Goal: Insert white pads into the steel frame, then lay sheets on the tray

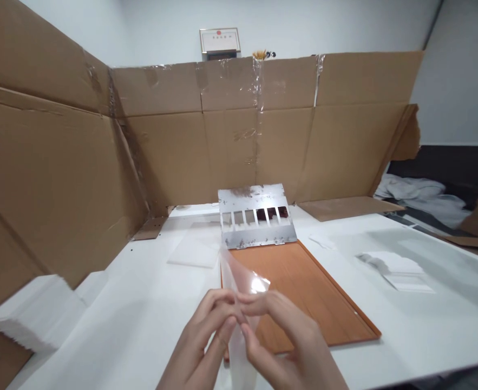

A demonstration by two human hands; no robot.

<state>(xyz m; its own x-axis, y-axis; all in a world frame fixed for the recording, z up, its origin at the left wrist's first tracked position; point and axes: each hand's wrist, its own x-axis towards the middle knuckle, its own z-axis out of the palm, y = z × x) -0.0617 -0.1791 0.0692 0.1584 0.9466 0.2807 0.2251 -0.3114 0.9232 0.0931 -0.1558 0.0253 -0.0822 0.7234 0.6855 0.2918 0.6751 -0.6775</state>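
A clear plastic bag or film [239, 273] is pinched between my two hands, upright over the left edge of an orange-brown wooden board [303, 292]. My left hand [206, 336] has its thumb and fingers closed on the plastic. Opposite it, my right hand [287, 336] grips the same plastic, fingertips touching those of the left. Light glints off the upper part of the film, and its lower part hangs down between the wrists. Whether it is a bag or a single sheet I cannot tell. Beyond the board a metal plate with slots [259, 236] stands tilted.
White stacked sheets [31, 309] lie at the left, and another white stack [401, 268] at the right. A flat translucent white piece [194, 249] rests left of the metal plate. Cardboard walls [230, 146] enclose the back and left of the white table [133, 314].
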